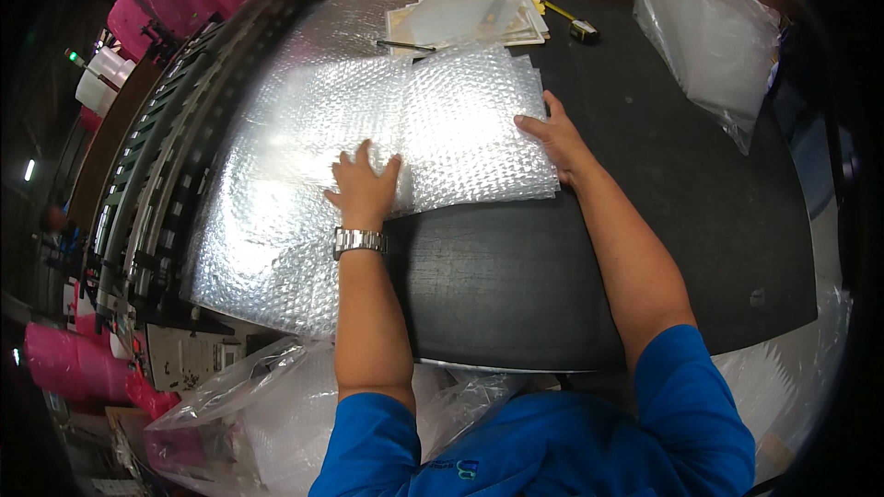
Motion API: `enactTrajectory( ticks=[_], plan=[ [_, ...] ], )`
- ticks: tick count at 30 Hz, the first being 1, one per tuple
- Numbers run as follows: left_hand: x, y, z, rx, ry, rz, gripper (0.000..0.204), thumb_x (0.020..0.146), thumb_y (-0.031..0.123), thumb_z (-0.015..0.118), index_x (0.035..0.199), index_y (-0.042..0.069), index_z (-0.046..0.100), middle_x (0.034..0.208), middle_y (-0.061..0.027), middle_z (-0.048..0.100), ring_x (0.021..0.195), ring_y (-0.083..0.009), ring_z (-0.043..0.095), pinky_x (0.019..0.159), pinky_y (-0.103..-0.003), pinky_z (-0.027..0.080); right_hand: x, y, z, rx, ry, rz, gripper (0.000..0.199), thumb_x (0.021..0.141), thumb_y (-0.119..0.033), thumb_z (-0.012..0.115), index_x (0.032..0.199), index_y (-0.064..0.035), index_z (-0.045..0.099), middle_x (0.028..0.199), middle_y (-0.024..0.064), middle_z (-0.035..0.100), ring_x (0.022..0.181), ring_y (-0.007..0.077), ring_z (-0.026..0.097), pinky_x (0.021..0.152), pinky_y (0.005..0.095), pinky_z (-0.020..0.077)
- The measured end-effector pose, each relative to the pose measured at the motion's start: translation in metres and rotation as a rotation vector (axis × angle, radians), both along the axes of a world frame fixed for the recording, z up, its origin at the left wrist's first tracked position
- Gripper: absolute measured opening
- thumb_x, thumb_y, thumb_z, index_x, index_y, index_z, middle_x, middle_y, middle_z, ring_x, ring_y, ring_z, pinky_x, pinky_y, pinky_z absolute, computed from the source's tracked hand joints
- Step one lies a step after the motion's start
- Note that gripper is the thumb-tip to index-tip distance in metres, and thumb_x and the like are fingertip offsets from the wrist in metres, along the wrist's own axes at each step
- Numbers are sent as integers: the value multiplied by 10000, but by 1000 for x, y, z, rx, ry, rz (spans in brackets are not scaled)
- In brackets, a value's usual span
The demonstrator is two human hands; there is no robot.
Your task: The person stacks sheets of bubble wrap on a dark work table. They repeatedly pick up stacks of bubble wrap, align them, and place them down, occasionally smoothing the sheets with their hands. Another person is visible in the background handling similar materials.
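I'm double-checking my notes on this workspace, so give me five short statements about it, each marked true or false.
1. The bare left hand is spread over shiny, transparent bubble wrap. True.
2. The bare right hand is at the bubble wrap's right edge. True.
3. The right wrist wears a watch. False: a silver, metal-banded wristwatch is on the left wrist.
4. A yellow-and-black tape measure lies right of the flat, pale sheets. True.
5. The work surface is white. False: the flat tabletop is black.

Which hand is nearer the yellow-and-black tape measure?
Right. The right hand is below the tape measure in the picture; the left hand is farther off, lower left.
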State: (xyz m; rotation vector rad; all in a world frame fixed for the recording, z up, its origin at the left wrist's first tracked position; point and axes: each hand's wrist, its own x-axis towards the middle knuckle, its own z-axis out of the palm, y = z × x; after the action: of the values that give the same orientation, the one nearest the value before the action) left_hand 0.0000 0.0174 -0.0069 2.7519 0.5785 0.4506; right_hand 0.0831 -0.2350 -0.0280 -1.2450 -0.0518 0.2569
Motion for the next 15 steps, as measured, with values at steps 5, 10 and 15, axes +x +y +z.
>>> enactTrajectory(
  ticks=[5,10,15],
  plan=[
    [0,-14,-5,-23,48,-166,667,758,525,563,1288,142,428,1311,-223,398,1260,-349,317,979,-607,195,5,0,-8,29,-37,-9,923,747,-93,671,1390,-10,14,1276,266,365,1079,302,494,818,371,485],
    [-4,-31,2,-56,-66,-404,574,793,448,573,1245,108,473,1218,-168,496,1186,-336,412,968,-543,273,0,1,-2,17,-13,-7,909,758,-96,661,1387,-1,12,1250,271,394,1038,288,523,811,358,487],
    [-4,-34,-2,-232,-159,-726,518,787,383,601,1213,108,497,1250,-174,461,1177,-329,411,988,-488,265,1,1,-3,16,-22,-5,899,762,-95,657,1386,1,17,1247,273,396,1032,284,527,811,356,487]
  ],
)
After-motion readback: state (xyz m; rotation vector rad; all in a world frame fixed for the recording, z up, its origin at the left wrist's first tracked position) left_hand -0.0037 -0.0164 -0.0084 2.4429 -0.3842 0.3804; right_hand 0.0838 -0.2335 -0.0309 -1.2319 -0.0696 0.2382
